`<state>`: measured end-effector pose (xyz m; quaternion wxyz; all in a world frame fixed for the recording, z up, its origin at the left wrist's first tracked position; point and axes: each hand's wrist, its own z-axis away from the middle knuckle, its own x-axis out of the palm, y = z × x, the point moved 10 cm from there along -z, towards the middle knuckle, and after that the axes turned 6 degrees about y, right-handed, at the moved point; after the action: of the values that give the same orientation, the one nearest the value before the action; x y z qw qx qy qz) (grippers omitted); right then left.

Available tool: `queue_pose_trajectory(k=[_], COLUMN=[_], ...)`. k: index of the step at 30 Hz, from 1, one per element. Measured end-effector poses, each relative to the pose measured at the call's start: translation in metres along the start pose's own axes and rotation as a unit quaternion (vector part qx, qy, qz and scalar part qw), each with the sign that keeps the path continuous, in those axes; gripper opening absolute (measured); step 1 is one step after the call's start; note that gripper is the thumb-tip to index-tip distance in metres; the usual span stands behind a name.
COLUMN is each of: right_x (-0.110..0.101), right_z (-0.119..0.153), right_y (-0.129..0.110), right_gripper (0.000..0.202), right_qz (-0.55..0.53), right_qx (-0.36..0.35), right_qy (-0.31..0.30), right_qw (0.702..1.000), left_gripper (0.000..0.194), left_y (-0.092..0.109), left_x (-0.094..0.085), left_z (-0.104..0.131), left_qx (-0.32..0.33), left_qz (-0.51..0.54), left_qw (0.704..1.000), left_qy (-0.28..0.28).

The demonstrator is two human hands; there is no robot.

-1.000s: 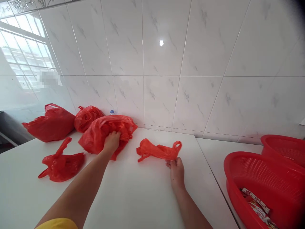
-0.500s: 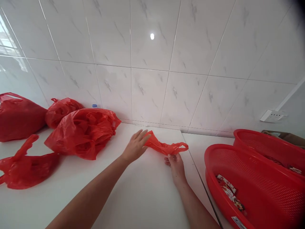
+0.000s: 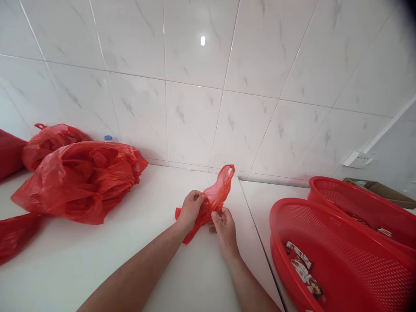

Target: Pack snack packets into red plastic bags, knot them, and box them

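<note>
A thin red plastic bag [image 3: 217, 195] hangs between my two hands over the white table [image 3: 169, 260], one looped handle pointing up and away, its other end trailing below my left wrist. My left hand [image 3: 191, 209] pinches the bag's left side between thumb and fingers. On the right side, my right hand [image 3: 225, 226] grips the bag's lower edge with thumb and curled fingers. The bag looks flat and crumpled.
A big heap of red plastic bags [image 3: 87, 182] lies at left, with more red bags [image 3: 55, 141] behind. A blue bottle cap [image 3: 108, 138] shows behind the heap. Two red perforated baskets [image 3: 338, 229] at right hold small printed packets [image 3: 302, 268]. A wall socket [image 3: 359, 159] is at right.
My left hand has closed on the bag, and the bag has turned so its handle points up instead of right. The view has shifted somewhat to the right.
</note>
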<state>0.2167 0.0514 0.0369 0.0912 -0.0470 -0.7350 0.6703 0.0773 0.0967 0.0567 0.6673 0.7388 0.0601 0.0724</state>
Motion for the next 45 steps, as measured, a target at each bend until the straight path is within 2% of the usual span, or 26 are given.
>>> queue_pose_trajectory(k=[2, 4, 6, 9, 13, 15, 18, 20, 21, 22, 24, 25, 27, 28, 29, 31, 33, 35, 37, 39, 41, 43, 45], right_x=[-0.002, -0.006, -0.013, -0.036, -0.062, -0.066, -0.065, -0.062, -0.06, -0.058, -0.052, -0.049, -0.044, -0.042, -0.04, -0.039, -0.048, -0.057, -0.044, -0.01, 0.025, 0.046, 0.05], right_z=[-0.002, -0.005, -0.01, -0.019, -0.029, -0.031, -0.031, -0.03, -0.029, -0.028, -0.026, -0.026, -0.026, -0.026, -0.026, -0.026, -0.023, -0.009, 0.017, 0.047, 0.067, 0.073, 0.064], right_y=[0.001, 0.008, 0.014, 0.018, 0.026, 0.029, 0.026, 0.021, 0.018, 0.016, 0.011, 0.01, 0.008, 0.008, 0.008, 0.007, -0.005, -0.035, -0.071, -0.093, -0.096, -0.087, -0.074], right_gripper=[0.038, 0.035, 0.022, 0.012, 0.018, 0.021, 0.02, 0.018, 0.016, 0.015, 0.013, 0.013, 0.012, 0.012, 0.013, 0.018, 0.028, 0.04, 0.043, 0.04, 0.042, 0.045, 0.034], right_qz=[-0.001, 0.01, 0.028, 0.03, -0.063, -0.094, -0.092, -0.089, -0.086, -0.08, -0.061, -0.052, -0.038, -0.031, -0.023, 0.006, 0.058, 0.138, 0.227, 0.298, 0.349, 0.39, 0.429], right_qx=[-0.001, 0.008, 0.015, 0.006, 0.036, 0.053, 0.051, 0.038, 0.03, 0.021, 0.005, -0.001, -0.011, -0.014, -0.015, -0.02, -0.059, -0.164, -0.312, -0.435, -0.49, -0.483, -0.44], right_qy=[0.021, 0.042, 0.063, 0.124, 0.177, 0.175, 0.161, 0.15, 0.141, 0.13, 0.104, 0.091, 0.065, 0.054, 0.043, 0.04, 0.092, 0.176, 0.204, 0.148, 0.059, -0.007, -0.027], right_qw=[1.0, 0.999, 0.997, 0.992, 0.982, 0.979, 0.981, 0.984, 0.986, 0.988, 0.993, 0.994, 0.997, 0.998, 0.999, 0.999, 0.992, 0.961, 0.9, 0.837, 0.797, 0.784, 0.788], left_gripper=[0.02, 0.023, 0.024, 0.023, 0.023, 0.023, 0.025, 0.041, 0.051, 0.06, 0.07, 0.072, 0.076, 0.079, 0.084, 0.085, 0.069, 0.041, 0.018, 0.007, 0.009, 0.012, 0.011], left_y=[-0.006, -0.004, -0.001, 0.006, 0.02, 0.024, 0.028, 0.047, 0.064, 0.083, 0.112, 0.12, 0.123, 0.12, 0.116, 0.1, 0.082, 0.075, 0.077, 0.078, 0.077, 0.078, 0.086], left_x=[0.011, 0.019, 0.011, -0.023, -0.079, -0.103, -0.126, -0.133, -0.13, -0.121, -0.086, -0.066, -0.036, -0.027, -0.023, -0.024, -0.033, -0.043, -0.055, -0.064, -0.065, -0.064, -0.074], left_z=[0.006, 0.009, 0.006, -0.005, -0.02, -0.022, -0.016, -0.005, 0.003, 0.012, 0.031, 0.038, 0.041, 0.038, 0.031, 0.012, -0.002, -0.007, -0.007, -0.004, -0.001, -0.002, -0.006], left_qx=[-0.055, -0.078, -0.076, -0.052, -0.014, -0.006, -0.003, 0.065, 0.126, 0.198, 0.331, 0.376, 0.414, 0.409, 0.386, 0.308, 0.233, 0.208, 0.206, 0.185, 0.146, 0.112, 0.094], left_qz=[0.148, 0.226, 0.245, 0.232, 0.207, 0.186, 0.139, 0.018, -0.072, -0.17, -0.339, -0.399, -0.476, -0.498, -0.512, -0.526, -0.519, -0.486, -0.424, -0.344, -0.256, -0.175, -0.114], left_qw=[0.987, 0.968, 0.966, 0.969, 0.965, 0.965, 0.969, 0.974, 0.966, 0.943, 0.869, 0.831, 0.775, 0.765, 0.766, 0.79, 0.816, 0.844, 0.881, 0.92, 0.955, 0.978, 0.987], left_qy=[-0.04, -0.071, -0.037, 0.067, 0.159, 0.186, 0.202, 0.215, 0.215, 0.204, 0.141, 0.098, 0.017, -0.012, -0.034, -0.073, -0.1, -0.088, -0.038, 0.01, 0.026, 0.026, 0.057])
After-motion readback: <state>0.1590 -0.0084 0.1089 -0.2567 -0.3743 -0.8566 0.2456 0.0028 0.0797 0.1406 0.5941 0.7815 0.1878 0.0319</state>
